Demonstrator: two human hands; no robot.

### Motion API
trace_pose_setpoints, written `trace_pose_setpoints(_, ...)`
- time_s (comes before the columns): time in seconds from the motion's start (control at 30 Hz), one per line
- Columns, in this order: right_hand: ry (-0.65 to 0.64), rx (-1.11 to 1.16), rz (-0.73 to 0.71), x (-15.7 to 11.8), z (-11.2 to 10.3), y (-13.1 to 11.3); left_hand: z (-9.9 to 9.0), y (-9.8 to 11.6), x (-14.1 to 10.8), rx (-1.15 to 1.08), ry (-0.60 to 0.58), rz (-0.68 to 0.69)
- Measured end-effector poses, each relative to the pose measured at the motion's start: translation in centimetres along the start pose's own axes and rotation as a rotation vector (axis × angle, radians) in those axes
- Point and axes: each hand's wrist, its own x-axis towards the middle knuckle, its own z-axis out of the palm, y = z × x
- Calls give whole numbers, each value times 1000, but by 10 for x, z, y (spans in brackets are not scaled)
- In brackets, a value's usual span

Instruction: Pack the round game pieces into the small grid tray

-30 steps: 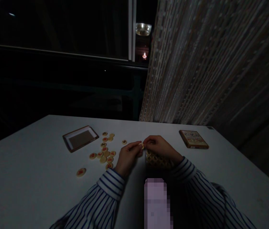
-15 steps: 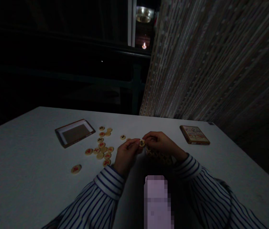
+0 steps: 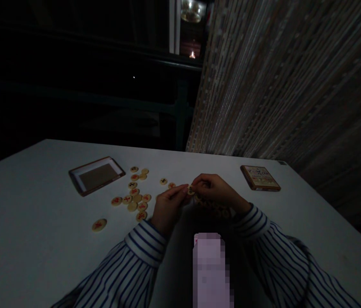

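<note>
Between my two hands is one round Chinese chess piece (image 3: 191, 190) with a dark character on its face. My left hand (image 3: 170, 206) pinches it from the left with thumb and fingers. From the right, the fingertips of my right hand (image 3: 215, 188) grip the same piece. Several more chess pieces (image 3: 214, 207) lie in shadow beneath my right hand, partly hidden by it. To the left of my hands, loose pieces (image 3: 134, 192) with red or dark characters are scattered on the table, some face down. One red-marked piece (image 3: 99, 225) lies apart, nearer to me.
An open box tray (image 3: 121, 174) lies on the white table (image 3: 39, 214) at the left. The printed box lid (image 3: 260, 178) is at the right. A pale, pixelated shape (image 3: 210, 269) is at the bottom centre. A string curtain (image 3: 247, 77) hangs behind the table.
The view has shifted slightly. Both hands stay on the same piece, and the fingers of my right hand now cover a little more of its face.
</note>
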Motion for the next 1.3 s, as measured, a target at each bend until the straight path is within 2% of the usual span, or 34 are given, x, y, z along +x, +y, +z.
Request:
trace_pose_setpoints(0.3,15,-72,-27,-2,0,-2,1,0,0,76,-2,6)
trace_pose_setpoints(0.5,-22,-181,-41,-5,-7,-5,1,-2,0,11,-28,-24)
trace_pose_setpoints(0.73,-75,-449,-265,-10,-15,-16,4,-2,0,-70,-48,-41)
trace_pose_setpoints(0.9,-34,-625,-342,-10,-15,-19,10,2,0,-60,-7,-17)
trace_pose_setpoints(1.3,-24,-725,-336,-8,-18,-14,11,-2,6,-23,-27,8)
